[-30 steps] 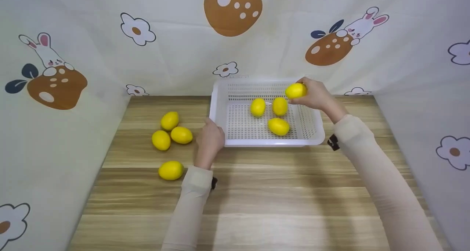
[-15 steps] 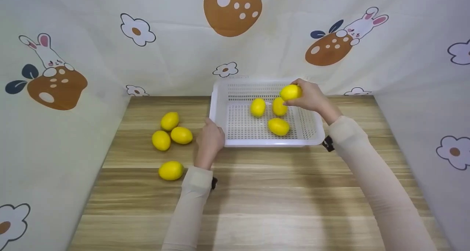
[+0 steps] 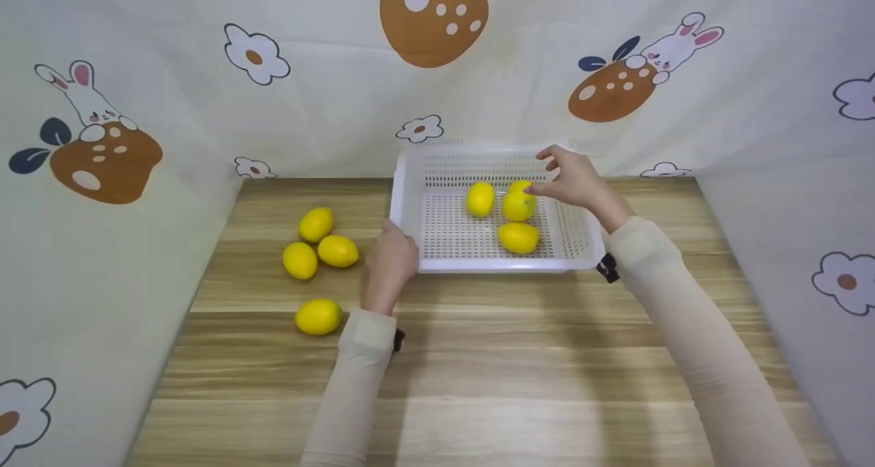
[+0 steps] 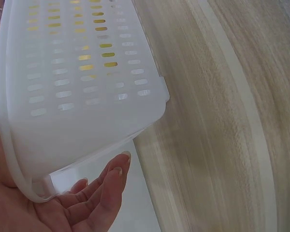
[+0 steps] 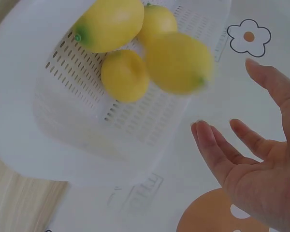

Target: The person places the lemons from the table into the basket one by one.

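The blurred lemon [image 5: 179, 63] is within the outline of the white basket [image 3: 492, 267], right of centre in the head view; its height above the basket floor cannot be told. Three further lemons [image 3: 480, 200] lie on the perforated floor. A wide gap separates the group from the left wall; the gap on the right is narrower.

The right hand [image 3: 574, 180] is over the basket's right end, fingers spread and released; the right wrist view shows it apart from the blurred lemon. The left hand [image 3: 393, 255] grips the basket's lower-left corner, fingers curved beneath the rim.

Left of that hand, four loose lemons [image 3: 338, 251] lie at the frame's middle left: three close together, one lower down, well inside the left table edge. The wood-grain table [image 3: 478, 357] extends from the basket's lower rim to the bottom of the frame. The basket's upper rim stands close to the patterned cloth [image 3: 328, 111]; contact cannot be confirmed. Pale sleeves [image 3: 690, 303] enter from the bottom.
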`<state>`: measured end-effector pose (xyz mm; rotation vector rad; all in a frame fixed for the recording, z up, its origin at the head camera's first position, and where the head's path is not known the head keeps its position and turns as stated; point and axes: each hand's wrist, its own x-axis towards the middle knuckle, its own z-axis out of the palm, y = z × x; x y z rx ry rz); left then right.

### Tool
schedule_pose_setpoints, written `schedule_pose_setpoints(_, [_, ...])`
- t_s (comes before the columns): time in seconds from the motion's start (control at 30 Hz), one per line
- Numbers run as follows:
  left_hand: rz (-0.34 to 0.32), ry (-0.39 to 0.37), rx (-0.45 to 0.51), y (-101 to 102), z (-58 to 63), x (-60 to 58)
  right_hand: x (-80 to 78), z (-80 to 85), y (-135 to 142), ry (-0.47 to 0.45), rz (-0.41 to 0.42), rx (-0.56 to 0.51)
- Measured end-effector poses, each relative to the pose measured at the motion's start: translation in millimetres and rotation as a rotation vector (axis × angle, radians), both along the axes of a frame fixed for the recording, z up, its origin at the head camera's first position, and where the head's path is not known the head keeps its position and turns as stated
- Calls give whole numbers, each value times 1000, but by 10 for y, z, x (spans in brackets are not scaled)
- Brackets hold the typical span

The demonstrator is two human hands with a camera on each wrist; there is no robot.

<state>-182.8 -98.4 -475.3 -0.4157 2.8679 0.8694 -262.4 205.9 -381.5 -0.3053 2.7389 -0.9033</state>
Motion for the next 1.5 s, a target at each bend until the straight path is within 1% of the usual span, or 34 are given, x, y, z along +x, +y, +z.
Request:
schedule_pose_setpoints(0.17, [11,-14,11,3,4,-3,8,-23,12,-19,-13,8])
schedule_pose_setpoints(0.4, [18,-34,13,9,5,-15,11,-83,62,-12,-7,8])
schedule_pose_setpoints(0.6, [11,-35,15,12,6,-16,64,-93,113,-10,-11,-2])
schedule_pose_setpoints(0.9, [-12,53,-15,1,-11,30,166,-108,164,44,-36,6])
schedule_pose_setpoints(1.3, [-8,39,-30,8,0,22,294,-167,271,95,-89,-6])
schedule_pose_setpoints(1.5, [0,28,-22,6,-2,19,384,-229,307,130,-132,20])
